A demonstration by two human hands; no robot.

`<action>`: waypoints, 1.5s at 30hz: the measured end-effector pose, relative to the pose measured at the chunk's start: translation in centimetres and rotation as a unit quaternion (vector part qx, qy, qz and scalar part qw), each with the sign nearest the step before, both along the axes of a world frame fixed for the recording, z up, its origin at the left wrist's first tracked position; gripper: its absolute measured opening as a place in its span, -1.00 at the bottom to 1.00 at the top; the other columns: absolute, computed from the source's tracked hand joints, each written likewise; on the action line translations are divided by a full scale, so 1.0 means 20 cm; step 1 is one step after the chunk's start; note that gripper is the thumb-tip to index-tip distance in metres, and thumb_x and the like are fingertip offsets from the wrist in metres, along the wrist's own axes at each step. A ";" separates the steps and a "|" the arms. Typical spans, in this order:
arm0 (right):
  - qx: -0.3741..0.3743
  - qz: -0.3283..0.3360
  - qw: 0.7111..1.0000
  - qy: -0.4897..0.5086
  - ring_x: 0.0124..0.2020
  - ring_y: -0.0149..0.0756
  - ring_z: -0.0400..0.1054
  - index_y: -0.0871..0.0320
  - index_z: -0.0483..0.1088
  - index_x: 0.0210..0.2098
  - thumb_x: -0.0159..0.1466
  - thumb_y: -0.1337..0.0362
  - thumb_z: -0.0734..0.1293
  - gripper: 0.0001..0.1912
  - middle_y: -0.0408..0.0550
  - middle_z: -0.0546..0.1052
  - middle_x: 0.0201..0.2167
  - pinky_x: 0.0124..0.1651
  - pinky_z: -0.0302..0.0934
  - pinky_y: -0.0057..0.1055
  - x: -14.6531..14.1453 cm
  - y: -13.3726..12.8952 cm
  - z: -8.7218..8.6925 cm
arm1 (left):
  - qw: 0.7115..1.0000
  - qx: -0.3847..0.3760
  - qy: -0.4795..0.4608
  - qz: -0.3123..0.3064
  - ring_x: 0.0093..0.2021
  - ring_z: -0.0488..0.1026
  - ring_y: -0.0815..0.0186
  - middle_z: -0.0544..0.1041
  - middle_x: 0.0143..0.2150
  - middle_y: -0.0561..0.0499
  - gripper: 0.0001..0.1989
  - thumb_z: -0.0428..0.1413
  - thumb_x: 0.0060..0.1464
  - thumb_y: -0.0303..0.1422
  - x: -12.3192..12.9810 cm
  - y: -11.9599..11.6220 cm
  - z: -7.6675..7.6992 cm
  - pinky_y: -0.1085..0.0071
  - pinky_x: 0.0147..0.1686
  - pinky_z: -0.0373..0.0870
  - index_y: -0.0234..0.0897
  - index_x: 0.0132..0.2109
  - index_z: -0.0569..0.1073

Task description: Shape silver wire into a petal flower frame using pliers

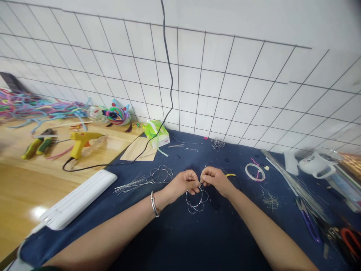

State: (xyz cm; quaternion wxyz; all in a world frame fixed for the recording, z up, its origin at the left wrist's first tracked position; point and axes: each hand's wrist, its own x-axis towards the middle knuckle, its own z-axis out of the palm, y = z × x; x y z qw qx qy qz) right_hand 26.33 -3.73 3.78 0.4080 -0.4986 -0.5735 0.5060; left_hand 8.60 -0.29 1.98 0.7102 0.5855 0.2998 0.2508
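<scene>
My left hand (186,182), with a silver bangle (153,204) on its wrist, pinches the top of a wire ring with petal-like loops (194,205). Close beside it, my right hand (213,178) has its fingertips pressed together at the same spot, where a thin wire end sticks up. The fingers hide the exact point of contact. The ring hangs below the left fingers over the dark blue cloth (180,241). A second flower-shaped wire piece (160,175) lies to the left, beside several straight wires (131,184).
At left are a white power strip (80,199), a yellow glue gun (81,143), green-handled pliers (41,143) and pipe cleaners (42,107). At right lie a wire coil (255,172), long wires (293,182), purple-handled scissors (308,222) and a white mug (316,165). A black cord (171,82) crosses the back.
</scene>
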 end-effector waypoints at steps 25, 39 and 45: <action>0.117 -0.035 0.822 -0.556 0.01 0.06 0.10 0.15 0.28 -0.01 0.02 -0.02 0.31 -0.39 0.18 0.32 -0.04 -0.08 0.04 -0.08 0.38 -0.15 -0.01 | 1.000 0.005 -0.002 0.028 -0.59 0.31 0.49 0.40 -0.54 0.09 -0.79 0.17 -0.10 -0.33 -0.01 0.01 0.03 0.58 -0.63 0.17 -0.30 -0.33 0.32; 0.175 -0.036 0.732 -0.657 -0.24 -0.14 0.22 0.21 0.32 -0.29 0.23 0.26 0.13 -0.81 0.09 0.35 -0.34 -0.18 0.08 -0.25 0.33 -0.19 -0.10 | 0.999 0.018 -0.014 0.040 -0.54 0.34 0.47 0.47 -0.38 0.00 -0.81 0.13 -0.05 -0.33 -0.04 0.04 0.03 0.56 -0.61 0.22 -0.29 -0.27 0.33; 0.179 0.063 0.804 -0.563 -0.26 -0.23 0.24 0.13 0.30 -0.23 0.23 0.15 0.18 -0.79 0.00 0.35 -0.31 -0.22 0.15 -0.34 0.22 -0.20 -0.04 | 0.998 0.011 -0.042 0.037 -0.55 0.35 0.47 0.47 -0.40 0.02 -0.79 0.13 -0.04 -0.33 -0.04 0.05 0.05 0.57 -0.62 0.21 -0.29 -0.24 0.31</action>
